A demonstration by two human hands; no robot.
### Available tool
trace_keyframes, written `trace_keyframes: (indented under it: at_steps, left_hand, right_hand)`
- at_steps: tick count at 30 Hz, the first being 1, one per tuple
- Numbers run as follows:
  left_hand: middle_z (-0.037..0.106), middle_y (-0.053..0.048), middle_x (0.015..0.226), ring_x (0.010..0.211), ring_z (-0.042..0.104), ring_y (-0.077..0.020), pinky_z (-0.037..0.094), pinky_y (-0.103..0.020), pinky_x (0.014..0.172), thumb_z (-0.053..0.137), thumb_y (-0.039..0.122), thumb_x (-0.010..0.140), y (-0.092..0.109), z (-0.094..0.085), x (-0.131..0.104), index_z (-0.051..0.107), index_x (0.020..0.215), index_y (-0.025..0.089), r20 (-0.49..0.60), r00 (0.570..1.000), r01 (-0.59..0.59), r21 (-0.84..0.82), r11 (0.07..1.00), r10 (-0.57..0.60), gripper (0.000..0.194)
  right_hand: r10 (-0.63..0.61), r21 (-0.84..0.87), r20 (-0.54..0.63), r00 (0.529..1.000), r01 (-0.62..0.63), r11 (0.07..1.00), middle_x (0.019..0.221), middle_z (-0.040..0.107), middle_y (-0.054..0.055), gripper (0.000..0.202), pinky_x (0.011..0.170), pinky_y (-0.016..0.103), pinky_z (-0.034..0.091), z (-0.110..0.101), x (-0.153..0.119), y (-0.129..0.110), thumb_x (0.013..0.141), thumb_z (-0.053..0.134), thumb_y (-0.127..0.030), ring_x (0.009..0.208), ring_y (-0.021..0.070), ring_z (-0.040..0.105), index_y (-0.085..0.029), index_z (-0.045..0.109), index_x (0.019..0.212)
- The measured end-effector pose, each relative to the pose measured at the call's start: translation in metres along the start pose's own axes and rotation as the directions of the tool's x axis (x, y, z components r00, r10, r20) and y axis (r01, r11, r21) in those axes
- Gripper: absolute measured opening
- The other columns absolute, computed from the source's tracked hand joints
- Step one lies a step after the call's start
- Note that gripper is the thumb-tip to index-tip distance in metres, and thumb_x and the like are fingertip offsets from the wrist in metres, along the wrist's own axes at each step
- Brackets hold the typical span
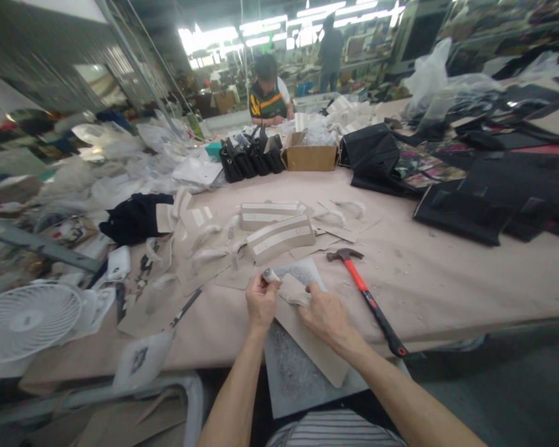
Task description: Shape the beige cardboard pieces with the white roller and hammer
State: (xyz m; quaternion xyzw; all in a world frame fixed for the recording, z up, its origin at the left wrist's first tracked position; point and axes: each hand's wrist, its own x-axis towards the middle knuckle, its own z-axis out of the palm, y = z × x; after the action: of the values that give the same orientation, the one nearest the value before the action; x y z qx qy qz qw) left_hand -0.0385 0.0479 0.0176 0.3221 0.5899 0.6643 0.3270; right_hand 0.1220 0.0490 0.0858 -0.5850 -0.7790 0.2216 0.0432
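Note:
Close in front of me, my left hand point(262, 299) pinches a small whitish rolled piece point(271, 275) at its fingertips. My right hand point(325, 313) is closed on the side of a beige panel point(317, 351), near a pale strip point(296, 292) at the panel's upper end. The panel lies slanted over a grey, speckled board point(289, 372). To the right of the board rests a claw hammer point(370, 298) with a red and black handle. Beyond my hands lie two curved beige pieces point(282, 239) with white strips.
A white fan point(30, 323) stands at the left. Black bags point(251, 156) and a cardboard box point(311, 158) are at the far side, where a person point(266, 93) sits. Dark panels point(489, 198) lie at the right, a pen point(186, 307) at the left.

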Motion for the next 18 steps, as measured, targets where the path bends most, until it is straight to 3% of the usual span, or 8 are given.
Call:
trace_keyframes:
  at_steps: [8,11,14,18]
  left_hand:
    - [0.076,-0.007,0.087,0.079,0.074,-0.0204,0.061,-0.032,0.076,0.079,0.04,0.073,-0.009,-0.01,-0.007,0.069,0.092,0.014,-0.032,0.999,0.021,-0.026,0.999,-0.022,0.034]
    - [0.077,-0.009,0.091,0.082,0.076,-0.0219,0.061,-0.033,0.078,0.076,0.041,0.076,-0.01,-0.011,-0.012,0.067,0.099,0.014,-0.18,0.984,-0.002,-0.032,0.999,-0.003,0.037]
    - [0.078,-0.01,0.092,0.083,0.076,-0.0221,0.061,-0.032,0.077,0.072,0.038,0.079,-0.013,-0.013,-0.014,0.065,0.103,0.014,-0.328,0.945,-0.01,-0.036,0.999,-0.002,0.034]
    - [0.078,-0.01,0.088,0.078,0.076,-0.0217,0.061,-0.032,0.074,0.07,0.032,0.081,-0.016,-0.015,-0.014,0.066,0.1,0.014,-0.318,0.948,-0.013,-0.047,0.999,-0.003,0.027]
  right_hand:
    - [-0.185,0.103,0.044,0.982,0.179,0.978,0.102,0.073,0.012,0.035,0.076,0.031,0.043,-0.004,-0.014,0.001,0.085,0.067,-0.039,0.095,0.0266,0.069,-0.017,0.063,0.112]
    - [-0.188,0.076,0.067,0.98,0.183,0.98,0.099,0.074,0.012,0.029,0.074,0.031,0.042,-0.004,-0.014,0.006,0.093,0.056,-0.036,0.092,0.0264,0.069,-0.017,0.063,0.115]
    - [-0.082,0.149,-0.038,0.996,0.087,0.985,0.096,0.073,0.013,0.031,0.075,0.032,0.043,-0.015,0.003,0.02,0.098,0.044,-0.034,0.09,0.026,0.069,-0.016,0.065,0.112]
    - [0.071,0.466,-0.267,0.961,0.064,0.883,0.085,0.07,0.009,0.032,0.072,0.031,0.045,-0.045,0.034,0.018,0.096,0.044,-0.039,0.082,0.0237,0.066,-0.017,0.065,0.102]
